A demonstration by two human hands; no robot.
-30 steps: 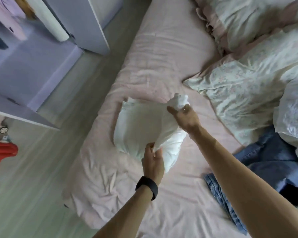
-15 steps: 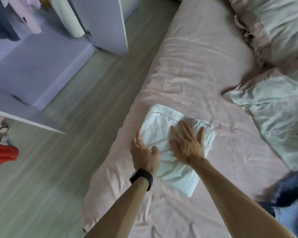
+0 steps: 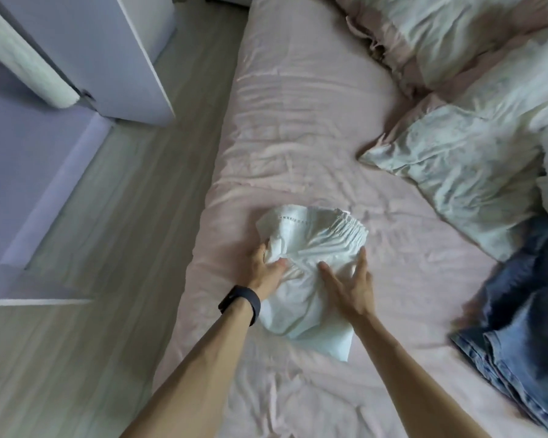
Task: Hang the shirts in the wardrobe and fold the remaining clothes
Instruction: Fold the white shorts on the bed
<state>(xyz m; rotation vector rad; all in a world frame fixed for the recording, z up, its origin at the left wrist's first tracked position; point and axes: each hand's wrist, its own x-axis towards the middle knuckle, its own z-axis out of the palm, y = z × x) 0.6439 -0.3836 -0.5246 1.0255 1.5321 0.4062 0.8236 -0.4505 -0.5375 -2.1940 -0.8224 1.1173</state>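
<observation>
So, the folded white garment [image 3: 310, 245] of thin fabric, with a gathered elastic edge and a dotted stitch line, is found on the wrinkled pale pink bed sheet [image 3: 298, 128]. It's close to the bed's left side and well apart from the crumpled blue denim jeans [image 3: 519, 311] piled at the right. Half a second ago it was laid out flat as a neat rectangle. Now it's bunched up and creased through the middle, and only its near corner is left lying flat toward the camera.

The left hand [image 3: 263, 273], with a black wristband [image 3: 241, 303] worn on the wrist, was spread flat on top before. Now the garment's left edge is pinched by it, thumb on top and fingers curled round the fabric. The right hand [image 3: 350, 286] isn't closed on anything: the fingers are held straight, the thumb is splayed out, and the hand is laid against the right side of the bundle, a bit lower on the cloth than before.

Rumpled pale floral pillows [image 3: 456, 165] are seen at the upper right, well apart from the garment. More of the jeans is shown than earlier. A white wardrobe door [image 3: 114, 58] and grey wood-plank floor [image 3: 114, 222] are caught at the left.
</observation>
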